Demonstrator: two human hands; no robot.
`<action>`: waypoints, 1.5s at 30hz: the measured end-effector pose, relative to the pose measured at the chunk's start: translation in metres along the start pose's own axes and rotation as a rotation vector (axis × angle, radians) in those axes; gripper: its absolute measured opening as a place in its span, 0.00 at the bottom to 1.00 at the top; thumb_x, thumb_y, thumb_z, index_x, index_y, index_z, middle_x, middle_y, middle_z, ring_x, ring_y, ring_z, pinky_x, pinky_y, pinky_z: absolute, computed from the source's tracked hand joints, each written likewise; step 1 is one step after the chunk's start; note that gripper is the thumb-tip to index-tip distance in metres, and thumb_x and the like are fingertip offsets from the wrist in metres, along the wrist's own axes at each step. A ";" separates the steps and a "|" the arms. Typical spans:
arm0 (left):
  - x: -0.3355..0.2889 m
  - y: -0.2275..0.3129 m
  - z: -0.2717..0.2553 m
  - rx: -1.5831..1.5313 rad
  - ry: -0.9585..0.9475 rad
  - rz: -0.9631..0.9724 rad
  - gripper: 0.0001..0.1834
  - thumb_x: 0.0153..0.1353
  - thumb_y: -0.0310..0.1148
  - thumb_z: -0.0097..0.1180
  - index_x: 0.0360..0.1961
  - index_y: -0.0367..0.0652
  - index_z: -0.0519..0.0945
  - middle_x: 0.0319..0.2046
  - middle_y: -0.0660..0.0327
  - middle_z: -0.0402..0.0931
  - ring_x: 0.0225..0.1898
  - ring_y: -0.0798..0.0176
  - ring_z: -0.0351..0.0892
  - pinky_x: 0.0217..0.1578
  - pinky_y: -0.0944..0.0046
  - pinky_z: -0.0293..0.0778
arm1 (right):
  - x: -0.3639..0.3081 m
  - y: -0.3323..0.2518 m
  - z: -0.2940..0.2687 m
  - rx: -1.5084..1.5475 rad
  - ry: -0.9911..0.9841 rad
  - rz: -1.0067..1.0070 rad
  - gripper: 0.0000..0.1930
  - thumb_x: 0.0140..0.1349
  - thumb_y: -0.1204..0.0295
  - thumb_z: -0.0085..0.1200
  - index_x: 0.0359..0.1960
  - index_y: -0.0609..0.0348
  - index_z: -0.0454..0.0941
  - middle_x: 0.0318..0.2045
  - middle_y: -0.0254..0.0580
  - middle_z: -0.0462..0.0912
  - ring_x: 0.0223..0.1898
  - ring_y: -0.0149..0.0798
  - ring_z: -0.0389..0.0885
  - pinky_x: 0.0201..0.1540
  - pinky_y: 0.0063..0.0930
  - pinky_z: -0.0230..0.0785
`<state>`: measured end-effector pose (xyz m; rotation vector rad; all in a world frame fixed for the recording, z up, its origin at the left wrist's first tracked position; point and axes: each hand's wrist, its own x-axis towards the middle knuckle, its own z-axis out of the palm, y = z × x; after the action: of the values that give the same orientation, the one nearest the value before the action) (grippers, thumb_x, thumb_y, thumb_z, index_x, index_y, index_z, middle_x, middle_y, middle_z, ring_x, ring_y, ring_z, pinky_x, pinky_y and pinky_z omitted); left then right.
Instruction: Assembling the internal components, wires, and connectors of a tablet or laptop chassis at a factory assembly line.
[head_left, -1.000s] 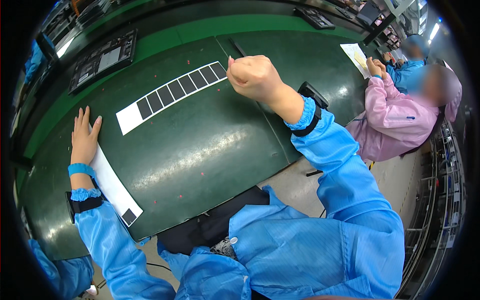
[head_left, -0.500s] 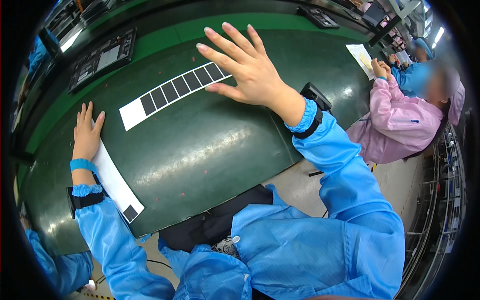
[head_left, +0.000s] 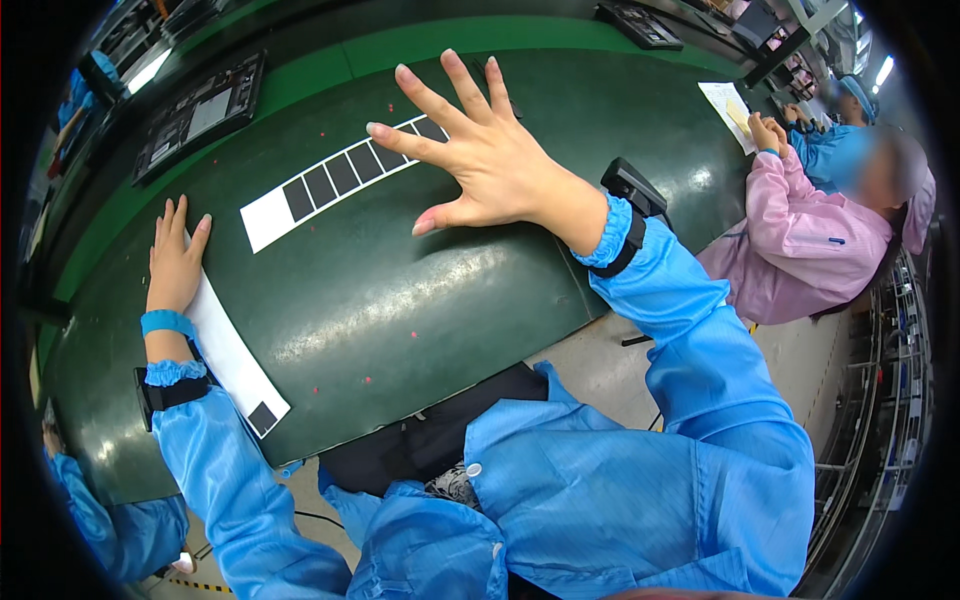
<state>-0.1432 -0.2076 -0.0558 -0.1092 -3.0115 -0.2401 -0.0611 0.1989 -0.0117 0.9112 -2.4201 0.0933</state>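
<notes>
My left hand [head_left: 175, 265] lies flat, fingers stretched, at the left end of the table, by the far end of a white strip [head_left: 228, 335]. One black square shows at that strip's near end; part of the strip is hidden under my hand and wrist. My right hand [head_left: 485, 165] is raised with its fingers spread wide and nothing in it. Beneath and behind it lies a second white strip [head_left: 268, 220] with a row of black rectangles. The right end of that row is covered by my hand.
A dark framed electronic panel [head_left: 205, 110] stands at the far left, and a similar one [head_left: 640, 25] at the far edge. Papers [head_left: 728, 115] lie before a co-worker in pink [head_left: 815, 220] on the right. Small red specks dot the green table [head_left: 480, 330].
My right hand has shifted slightly nearer, and its fingers have spread wider. More of the rectangle row's right part is covered. My left hand has stayed almost still.
</notes>
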 end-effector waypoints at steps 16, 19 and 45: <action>-0.004 0.001 -0.002 -0.022 0.006 0.011 0.36 0.67 0.58 0.40 0.69 0.50 0.58 0.72 0.56 0.47 0.73 0.50 0.41 0.68 0.45 0.41 | 0.000 -0.008 -0.005 0.058 -0.034 -0.010 0.44 0.42 0.28 0.52 0.65 0.19 0.61 0.73 0.47 0.40 0.70 0.70 0.30 0.61 0.80 0.36; 0.000 -0.001 0.000 -0.014 0.008 0.015 0.36 0.67 0.58 0.40 0.69 0.50 0.58 0.72 0.56 0.47 0.73 0.50 0.41 0.68 0.45 0.41 | -0.001 -0.006 -0.004 0.065 -0.002 -0.029 0.42 0.44 0.30 0.53 0.65 0.21 0.63 0.73 0.46 0.41 0.71 0.69 0.33 0.60 0.81 0.38; 0.006 -0.011 0.011 0.008 0.084 0.056 0.41 0.61 0.66 0.40 0.69 0.53 0.58 0.71 0.55 0.48 0.73 0.48 0.42 0.68 0.44 0.42 | 0.006 -0.132 0.001 0.422 -0.095 -0.478 0.41 0.47 0.36 0.54 0.65 0.30 0.62 0.69 0.24 0.57 0.72 0.44 0.49 0.68 0.68 0.29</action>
<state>-0.1514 -0.2161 -0.0673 -0.1785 -2.9207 -0.2211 0.0176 0.0939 -0.0253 1.6931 -2.2321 0.3993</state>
